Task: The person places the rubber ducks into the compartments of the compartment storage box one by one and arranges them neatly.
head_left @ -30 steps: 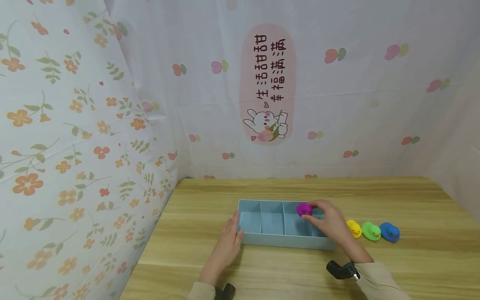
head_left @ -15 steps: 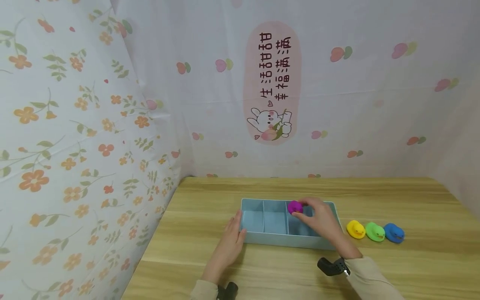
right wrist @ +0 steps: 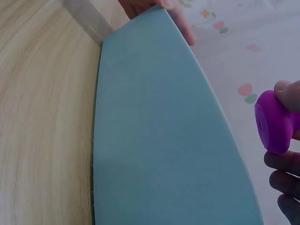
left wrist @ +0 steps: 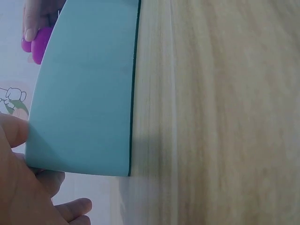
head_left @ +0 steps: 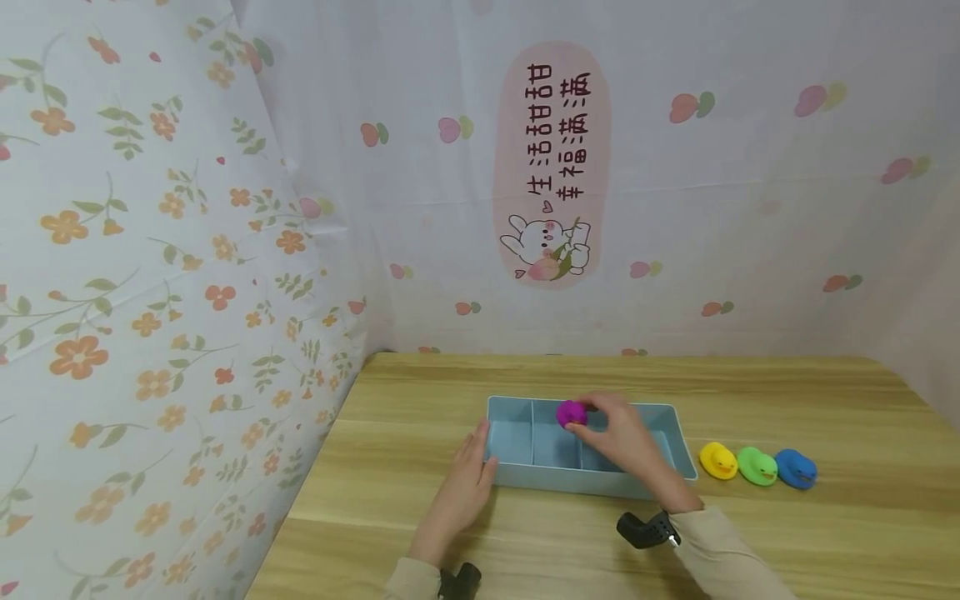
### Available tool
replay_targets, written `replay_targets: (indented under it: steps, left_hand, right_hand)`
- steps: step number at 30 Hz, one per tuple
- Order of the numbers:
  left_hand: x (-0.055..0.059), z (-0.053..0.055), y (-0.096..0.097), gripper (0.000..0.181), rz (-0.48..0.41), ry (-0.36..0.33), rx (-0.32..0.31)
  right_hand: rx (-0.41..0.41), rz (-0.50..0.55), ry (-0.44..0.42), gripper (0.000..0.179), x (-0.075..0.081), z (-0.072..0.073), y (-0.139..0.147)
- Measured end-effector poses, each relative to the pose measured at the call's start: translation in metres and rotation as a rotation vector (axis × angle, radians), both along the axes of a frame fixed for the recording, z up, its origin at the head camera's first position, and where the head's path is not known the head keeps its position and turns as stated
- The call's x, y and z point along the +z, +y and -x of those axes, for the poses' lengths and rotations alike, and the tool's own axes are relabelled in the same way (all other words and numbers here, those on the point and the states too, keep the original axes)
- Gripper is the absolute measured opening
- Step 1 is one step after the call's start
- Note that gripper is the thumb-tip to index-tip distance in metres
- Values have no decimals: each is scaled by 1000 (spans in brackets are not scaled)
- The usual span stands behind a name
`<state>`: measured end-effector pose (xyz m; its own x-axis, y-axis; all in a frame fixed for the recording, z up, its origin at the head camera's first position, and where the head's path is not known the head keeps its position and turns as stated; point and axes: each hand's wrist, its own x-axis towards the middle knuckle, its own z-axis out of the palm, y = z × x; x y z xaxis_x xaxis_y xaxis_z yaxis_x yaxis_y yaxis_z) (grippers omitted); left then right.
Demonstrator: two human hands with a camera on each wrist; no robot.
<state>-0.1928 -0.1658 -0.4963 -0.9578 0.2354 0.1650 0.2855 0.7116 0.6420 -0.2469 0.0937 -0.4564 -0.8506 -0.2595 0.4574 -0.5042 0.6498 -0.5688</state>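
"Where's the tray [head_left: 562,479] on the table [head_left: 405,467]?"
"In from the far edge, running left to right."
"And the hands?"
"The left hand [head_left: 461,485] rests against the tray's left end. The right hand [head_left: 618,433] holds a duck [head_left: 571,414] above the tray, left of its middle."
"Other ducks?"
"Three more ducks [head_left: 757,467], side by side, beyond the tray's right end."
"Behind?"
"A curtain [head_left: 450,217], past the far edge."

I make out smooth, matt plastic on the divided box [head_left: 570,479], a smooth, rubbery-looking finish on the purple toy [right wrist: 274,123], faintly glossy wood grain across the counter [head_left: 420,433], and creased, matt cloth in the backdrop [head_left: 435,200].
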Motion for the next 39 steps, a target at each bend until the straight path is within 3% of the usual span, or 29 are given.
replay_targets:
  steps: [39]
  left_hand:
    - [5, -1, 1, 57, -14, -26, 9]
  right_hand:
    - [62, 5, -23, 31, 5, 9, -65]
